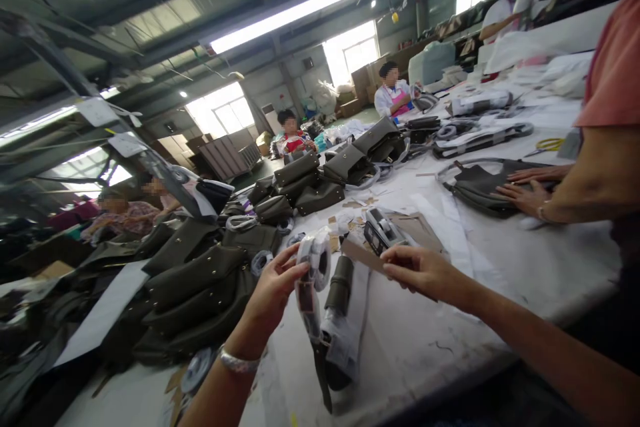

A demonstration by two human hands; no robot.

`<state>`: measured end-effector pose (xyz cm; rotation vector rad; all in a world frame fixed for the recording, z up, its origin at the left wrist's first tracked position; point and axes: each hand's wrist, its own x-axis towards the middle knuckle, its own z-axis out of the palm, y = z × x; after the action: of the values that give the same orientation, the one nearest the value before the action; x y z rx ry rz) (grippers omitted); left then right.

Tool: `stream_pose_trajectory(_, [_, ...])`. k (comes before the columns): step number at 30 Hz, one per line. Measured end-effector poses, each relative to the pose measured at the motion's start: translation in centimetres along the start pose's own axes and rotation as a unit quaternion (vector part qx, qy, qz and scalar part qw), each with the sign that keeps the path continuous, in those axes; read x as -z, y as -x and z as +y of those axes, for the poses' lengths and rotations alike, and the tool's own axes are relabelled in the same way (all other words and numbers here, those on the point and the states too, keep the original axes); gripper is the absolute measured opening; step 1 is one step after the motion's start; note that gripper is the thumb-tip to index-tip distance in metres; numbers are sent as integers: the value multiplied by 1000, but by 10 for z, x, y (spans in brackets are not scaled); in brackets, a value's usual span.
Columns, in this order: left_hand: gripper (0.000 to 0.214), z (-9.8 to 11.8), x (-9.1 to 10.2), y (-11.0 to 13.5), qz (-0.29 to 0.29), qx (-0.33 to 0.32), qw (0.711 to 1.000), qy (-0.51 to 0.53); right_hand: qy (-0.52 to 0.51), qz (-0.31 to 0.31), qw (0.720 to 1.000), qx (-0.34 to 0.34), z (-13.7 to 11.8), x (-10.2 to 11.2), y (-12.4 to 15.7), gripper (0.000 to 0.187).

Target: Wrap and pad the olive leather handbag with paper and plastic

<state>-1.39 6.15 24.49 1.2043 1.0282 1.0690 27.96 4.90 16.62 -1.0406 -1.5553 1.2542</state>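
Note:
My left hand (273, 297), with a bracelet at the wrist, pinches a coiled strap (314, 260) wrapped in clear plastic. The strap's dark end hangs down toward the table. My right hand (425, 275) grips a flat brown strip of cardboard (361, 257) between thumb and fingers, its free end pointing left toward the coil. Between my hands, a dark green rolled piece (341, 283) lies on white wrapping, partly under plastic. Just beyond the cardboard sits a black-and-grey tool (383, 230), whose kind I cannot make out, beside a flat brown board (417, 230).
Dark green bags (200, 287) are piled at the left, with more bags (310, 180) farther back. At the right, a co-worker's hands (533, 197) rest on a dark bag (483, 187). Yellow-handled scissors (549, 144) lie on the white table (510, 287). Other people sit farther off.

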Motion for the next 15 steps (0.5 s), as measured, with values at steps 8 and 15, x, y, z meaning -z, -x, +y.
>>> stream_pose_trajectory(8, [57,-3,-10,9,-15,-16,998,-51,134,-4,988,81,-22,-35,-14,28])
stream_pose_trajectory(15, [60,-2,-27,7,-30,-25,995,-95,36,-38,995,87,-26,-57,-50,37])
